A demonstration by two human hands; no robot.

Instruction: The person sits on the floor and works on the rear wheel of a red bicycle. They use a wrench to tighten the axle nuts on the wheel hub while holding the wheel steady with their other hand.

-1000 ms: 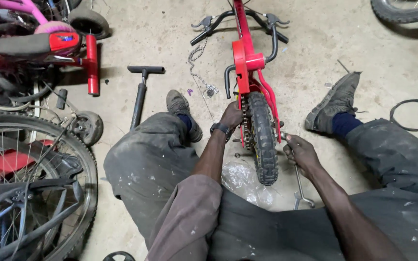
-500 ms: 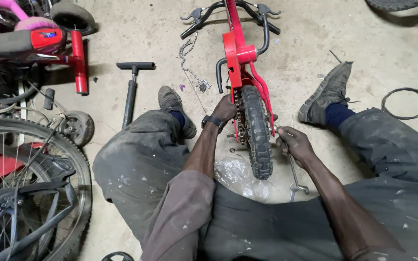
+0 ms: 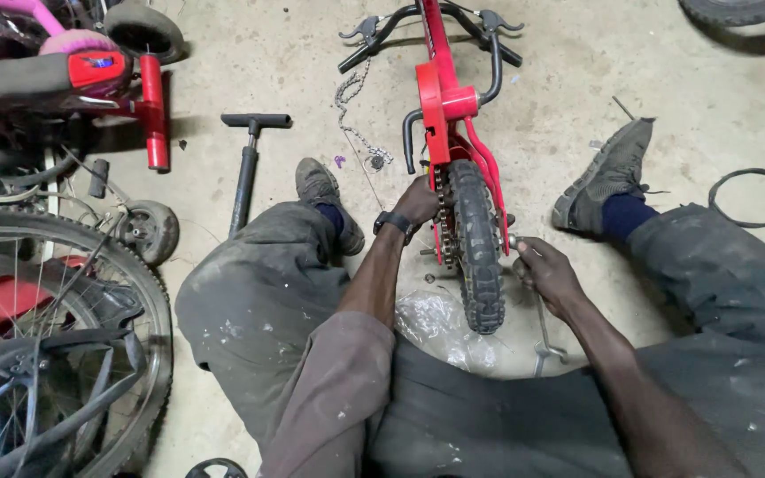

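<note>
one red bike (image 3: 453,133): left hand (image 3: 418,200) grips its one wheel (image 3: 477,248), right hand (image 3: 546,274) grasps one wrench (image 3: 544,320).

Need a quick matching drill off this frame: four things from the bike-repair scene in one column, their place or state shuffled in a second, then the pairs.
Things:
1. left hand
2. right hand
3. hand pump
4. loose chain

Places or states:
A. lies on the concrete, left of the left shoe
B. at the chain side of the small red bike's rear wheel
C. gripping a metal wrench at the wheel's right side
D. strung out on the floor beside the handlebar

Pairs: 1-B, 2-C, 3-A, 4-D
</note>
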